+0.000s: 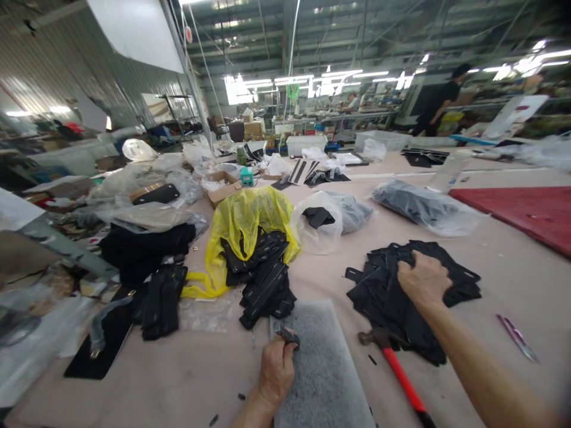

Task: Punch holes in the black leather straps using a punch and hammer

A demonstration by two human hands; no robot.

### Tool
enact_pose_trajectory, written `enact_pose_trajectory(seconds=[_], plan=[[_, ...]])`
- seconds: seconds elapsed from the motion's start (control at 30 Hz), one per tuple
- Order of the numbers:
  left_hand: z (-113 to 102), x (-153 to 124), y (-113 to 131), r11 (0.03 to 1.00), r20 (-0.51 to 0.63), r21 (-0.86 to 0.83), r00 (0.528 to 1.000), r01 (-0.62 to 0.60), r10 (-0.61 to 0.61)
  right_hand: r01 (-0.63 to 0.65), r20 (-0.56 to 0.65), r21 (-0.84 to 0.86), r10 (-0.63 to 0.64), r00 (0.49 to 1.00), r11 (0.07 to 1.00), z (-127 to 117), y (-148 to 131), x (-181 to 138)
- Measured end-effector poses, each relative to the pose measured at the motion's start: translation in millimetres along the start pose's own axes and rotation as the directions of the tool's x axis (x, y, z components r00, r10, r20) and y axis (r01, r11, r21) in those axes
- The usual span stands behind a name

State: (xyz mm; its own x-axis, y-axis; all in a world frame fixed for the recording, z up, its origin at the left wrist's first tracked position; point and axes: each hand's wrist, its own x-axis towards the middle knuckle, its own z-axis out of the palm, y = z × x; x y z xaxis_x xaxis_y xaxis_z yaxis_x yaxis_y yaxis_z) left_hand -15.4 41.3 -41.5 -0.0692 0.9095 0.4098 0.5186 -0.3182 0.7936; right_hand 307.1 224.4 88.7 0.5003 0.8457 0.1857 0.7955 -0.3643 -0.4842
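In the head view, the left hand has its fingers closed around a short dark tool at the grey rectangular slab's far left part. Right of the slab, the right hand's curled fingers touch a heap of flat black pieces; whether they grip one, I cannot tell. A red-handled hammer lies just right of the slab; beyond its far left corner sits a translucent yellow plastic bag.

The surface is pale pinkish beige. Near centre, the held piece is dark and the slab mottled grey. At right, the pile of pieces is black, the hammer red-handled, the panel deep red. Centre-left, the bag is yellow; far sheets carry dark and white stripes.
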Motion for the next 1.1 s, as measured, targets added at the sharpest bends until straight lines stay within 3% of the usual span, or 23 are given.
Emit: enact_pose_trajectory(seconds=[0.07,0.13,0.2,0.3,0.43,0.57,0.73,0.8,0.97,1.1], plan=[[1,0,-1,1.000,-0.006,0.015,1.000,-0.009,0.009,0.064,0.125,0.115,-0.078,0.989,0.991,14,-21,-12],[1,-2,-1,1.000,-0.007,0.027,1.000,-0.014,0.014,0.123,0.333,0.228,-0.196,0.922,0.966,48,-56,-41],[2,-3,-2,0.999,-0.007,0.041,1.000,-0.025,0.026,0.109,0.466,0.288,-0.238,0.852,0.952,90,-96,-77],[3,-4,-3,0.998,-0.013,0.053,0.999,-0.041,0.042,0.077,0.551,0.303,-0.241,0.799,0.950,142,-147,-122],[4,-5,-4,0.998,-0.026,0.051,0.999,-0.040,0.042,0.081,0.574,0.253,-0.217,0.790,0.964,172,-178,-140],[4,-4,-4,0.999,-0.021,0.032,0.999,-0.034,0.035,0.140,0.576,0.203,-0.233,0.783,0.969,176,-181,-127],[3,-3,-3,0.999,-0.013,0.026,1.000,-0.022,0.023,0.243,0.627,0.240,-0.341,0.701,0.940,171,-168,-86],[2,-3,-3,0.999,-0.011,0.024,1.000,-0.022,0.022,0.262,0.627,0.248,-0.361,0.690,0.932,166,-158,-73],[3,-2,-4,0.999,-0.009,0.039,1.000,-0.022,0.023,0.274,0.540,0.213,-0.347,0.767,0.938,158,-132,-77],[3,-1,-6,0.997,-0.013,0.062,0.999,-0.045,0.046,0.264,0.452,0.219,-0.338,0.826,0.939,158,-128,-89]])
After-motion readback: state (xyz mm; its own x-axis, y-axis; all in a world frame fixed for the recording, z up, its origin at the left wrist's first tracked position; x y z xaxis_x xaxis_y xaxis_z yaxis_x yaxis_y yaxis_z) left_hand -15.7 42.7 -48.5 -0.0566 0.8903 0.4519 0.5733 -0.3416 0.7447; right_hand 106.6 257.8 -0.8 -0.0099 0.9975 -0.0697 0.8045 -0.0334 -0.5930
